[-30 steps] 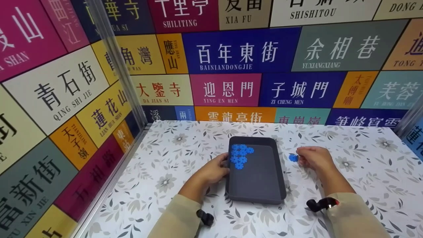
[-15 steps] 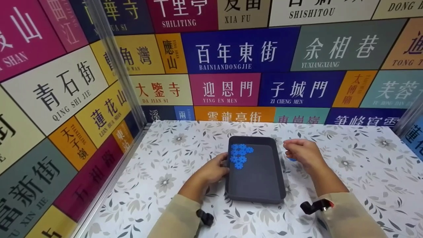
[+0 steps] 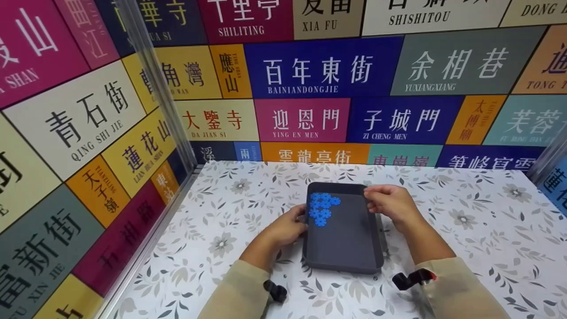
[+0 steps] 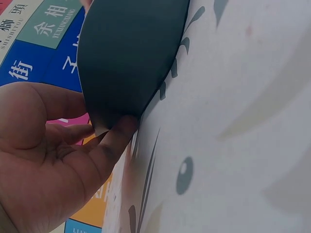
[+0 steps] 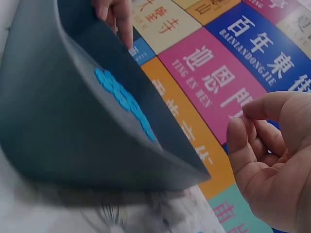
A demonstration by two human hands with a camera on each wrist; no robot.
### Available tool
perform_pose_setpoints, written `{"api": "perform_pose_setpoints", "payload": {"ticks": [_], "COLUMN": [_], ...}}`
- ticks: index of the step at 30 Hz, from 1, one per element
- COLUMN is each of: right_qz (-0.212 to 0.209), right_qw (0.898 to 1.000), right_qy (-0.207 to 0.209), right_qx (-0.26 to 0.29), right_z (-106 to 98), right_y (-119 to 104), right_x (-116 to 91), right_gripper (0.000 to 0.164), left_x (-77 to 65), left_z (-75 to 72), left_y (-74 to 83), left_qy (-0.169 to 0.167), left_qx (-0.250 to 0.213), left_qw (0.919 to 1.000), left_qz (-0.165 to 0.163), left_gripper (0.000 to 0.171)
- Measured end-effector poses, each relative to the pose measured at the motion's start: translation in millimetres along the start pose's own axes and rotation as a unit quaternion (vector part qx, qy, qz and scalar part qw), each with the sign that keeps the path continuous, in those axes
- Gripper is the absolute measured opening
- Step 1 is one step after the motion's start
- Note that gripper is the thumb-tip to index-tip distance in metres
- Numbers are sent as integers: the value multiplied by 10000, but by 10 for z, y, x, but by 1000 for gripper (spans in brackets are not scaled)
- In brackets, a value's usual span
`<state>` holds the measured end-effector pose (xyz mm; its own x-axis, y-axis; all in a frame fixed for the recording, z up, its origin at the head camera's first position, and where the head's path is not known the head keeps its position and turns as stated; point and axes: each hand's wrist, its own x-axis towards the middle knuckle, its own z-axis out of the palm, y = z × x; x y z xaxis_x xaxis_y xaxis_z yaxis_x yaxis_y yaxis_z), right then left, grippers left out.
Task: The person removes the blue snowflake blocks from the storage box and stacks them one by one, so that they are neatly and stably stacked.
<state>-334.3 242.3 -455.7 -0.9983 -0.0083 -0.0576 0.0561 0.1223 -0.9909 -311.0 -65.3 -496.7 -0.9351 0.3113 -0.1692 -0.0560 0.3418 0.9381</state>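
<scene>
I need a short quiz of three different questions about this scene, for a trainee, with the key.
1. True or false: the blue pieces lie in the far left part of the dark tray.
2. Which hand touches the tray's left edge? A) left hand B) right hand
3. Fill in: the tray stands on a table with a ______ pattern.

Key: 1 true; 2 A; 3 floral.
</scene>
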Motion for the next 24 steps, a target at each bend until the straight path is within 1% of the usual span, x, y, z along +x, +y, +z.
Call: {"api": "perform_pose_setpoints", "payload": {"ticks": [3,7,12,15,17,22,24], "right_qz": [-23,98,368,485,565,828,872], "right_qw": [10000,9998,9986,9981,9978,9961,9958], "right_qy": [-49,-150,-279,-264,-254,-284,-276], "right_qx": [27,93,253,266,223,98,-22], "right_z": [104,235,352,407,440,520,548], "right_y": [-32,-69,-90,-101,-100,-66,-45], "right_x": [12,68,218,334,411,585,637], "right_gripper": [13,15,17,18,21,38,39], "left_x": [5,9,6,6,4,-7,-5], "left_z": [3,10,8,9,11,18,21], "left_y": [9,16,12,12,19,38,36], "left_qy": [45,83,93,100,110,111,94], "left_qx": [-14,-29,27,22,46,25,-23], "left_qw": [10000,9999,9999,9999,9999,9999,9999], "left_qz": [-49,-51,-42,-45,-28,43,63], "left_gripper": [70,70,70,70,71,71,71]}}
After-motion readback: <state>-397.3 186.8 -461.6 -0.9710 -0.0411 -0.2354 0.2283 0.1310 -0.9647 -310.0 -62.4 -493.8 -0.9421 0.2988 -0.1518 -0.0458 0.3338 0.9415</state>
